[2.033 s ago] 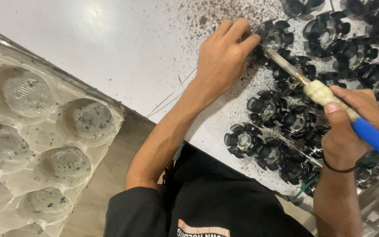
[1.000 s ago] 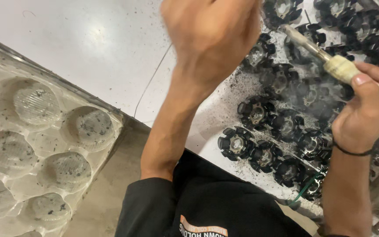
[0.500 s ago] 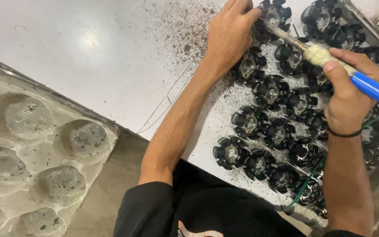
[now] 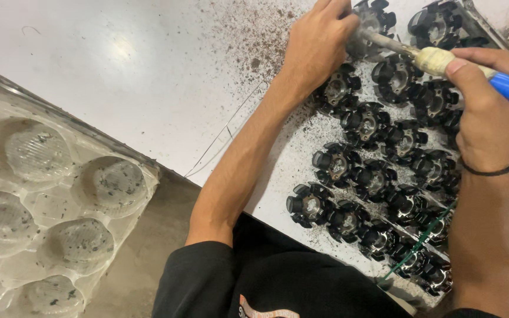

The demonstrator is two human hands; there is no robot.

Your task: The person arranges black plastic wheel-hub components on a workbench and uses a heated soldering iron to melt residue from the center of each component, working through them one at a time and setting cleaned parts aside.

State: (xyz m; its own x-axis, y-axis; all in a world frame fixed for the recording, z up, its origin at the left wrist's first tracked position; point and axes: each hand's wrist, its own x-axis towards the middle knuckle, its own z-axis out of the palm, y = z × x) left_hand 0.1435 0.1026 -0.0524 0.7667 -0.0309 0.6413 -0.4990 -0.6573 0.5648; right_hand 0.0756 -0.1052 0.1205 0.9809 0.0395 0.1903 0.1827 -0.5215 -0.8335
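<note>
The left hand (image 4: 319, 44) is at the top of the white desk (image 4: 119, 65). Its fingers are curled tight around one black part (image 4: 375, 26) and hold it down on the desk. This part is round, with little arms all around it and a shiny middle.

The right hand (image 4: 487, 112) is closed around a tool (image 4: 443, 59). The tool has a blue handle, a pale wrapped piece in the middle, and a thin metal tip. The tip touches the black part that the left hand holds. A dark band sits on the right wrist.

Many more black parts (image 4: 372, 176) lie close together on the desk, below and beside the held one. They fill the space between the two arms and go down toward the desk's near edge. A thin green wire (image 4: 416, 247) runs over the lowest ones.

Dark crumbs (image 4: 254, 35) are sprinkled on the desk just left of the left hand.

Far to the left, well away from both hands, sits a clear plastic tray (image 4: 48, 206) with round cups. The cups have dark specks in them.
</note>
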